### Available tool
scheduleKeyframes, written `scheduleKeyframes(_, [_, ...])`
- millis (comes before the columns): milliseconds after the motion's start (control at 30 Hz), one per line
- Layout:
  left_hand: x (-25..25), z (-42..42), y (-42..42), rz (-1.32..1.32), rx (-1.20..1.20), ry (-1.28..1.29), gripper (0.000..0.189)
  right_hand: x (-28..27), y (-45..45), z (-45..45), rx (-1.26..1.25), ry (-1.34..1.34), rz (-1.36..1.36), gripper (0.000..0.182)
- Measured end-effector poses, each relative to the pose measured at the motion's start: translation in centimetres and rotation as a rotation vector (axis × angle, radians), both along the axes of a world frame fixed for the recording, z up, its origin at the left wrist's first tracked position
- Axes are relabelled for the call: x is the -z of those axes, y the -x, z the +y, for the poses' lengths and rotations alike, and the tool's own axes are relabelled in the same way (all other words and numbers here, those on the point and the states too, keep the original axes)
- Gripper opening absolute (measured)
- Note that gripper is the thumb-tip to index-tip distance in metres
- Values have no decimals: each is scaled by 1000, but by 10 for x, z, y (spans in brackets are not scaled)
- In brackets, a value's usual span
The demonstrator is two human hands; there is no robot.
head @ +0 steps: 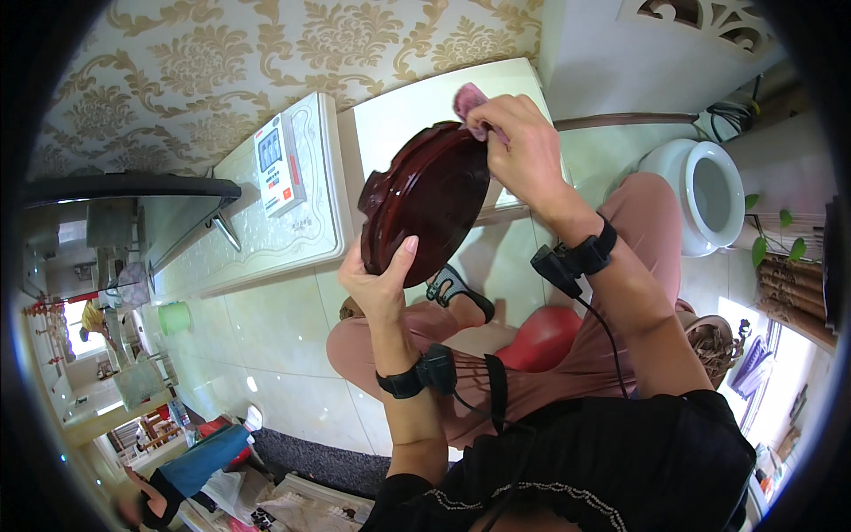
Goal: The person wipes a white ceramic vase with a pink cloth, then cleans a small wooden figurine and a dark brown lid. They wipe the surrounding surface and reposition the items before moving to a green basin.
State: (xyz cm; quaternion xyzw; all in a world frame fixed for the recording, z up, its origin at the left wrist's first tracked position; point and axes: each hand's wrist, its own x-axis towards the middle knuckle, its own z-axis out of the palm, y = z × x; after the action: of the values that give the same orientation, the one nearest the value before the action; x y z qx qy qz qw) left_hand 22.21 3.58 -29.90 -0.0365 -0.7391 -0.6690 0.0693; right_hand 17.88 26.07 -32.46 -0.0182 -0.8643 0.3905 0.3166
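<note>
A dark reddish-brown, glossy round lid or tray (432, 199) with a notched, ridged rim is held up, tilted, before me. My left hand (382, 276) grips its lower left edge, with the thumb on the flat face. At the upper right edge, my right hand (522, 143) pinches a pink cloth (471, 100) against the rim. The fingertips behind the piece are hidden. Black straps with small devices sit on both wrists.
Beyond the piece stand a white cabinet (399, 100) and a marble-topped stand (312, 226) bearing a printed box (279, 166) and a television (179, 219). A white ceramic pot (688, 199) is at the right, a green bin (174, 319) at the left. Another person (166, 489) is at the lower left.
</note>
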Motion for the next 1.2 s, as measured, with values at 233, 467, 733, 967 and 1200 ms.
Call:
scheduleKeyframes(233, [-12,-4,12,59,-38,-365,49,41,-19,-9,-74,402,-157,27])
scheduleKeyframes(467, [14,-14,6,80,19,-372,73,21,-24,-4,-413,1053,-345,26])
scheduleKeyframes(733, [-23,-15,11,-65,257,-120,83,26,-18,24,-388,957,-144,20])
scheduleKeyframes(967, [-48,-23,27,-349,391,175,54,5,-19,22,-361,619,-187,25])
scheduleKeyframes(1200, [-26,-16,22,-250,252,99,32,-26,-12,21,-367,201,-11,26])
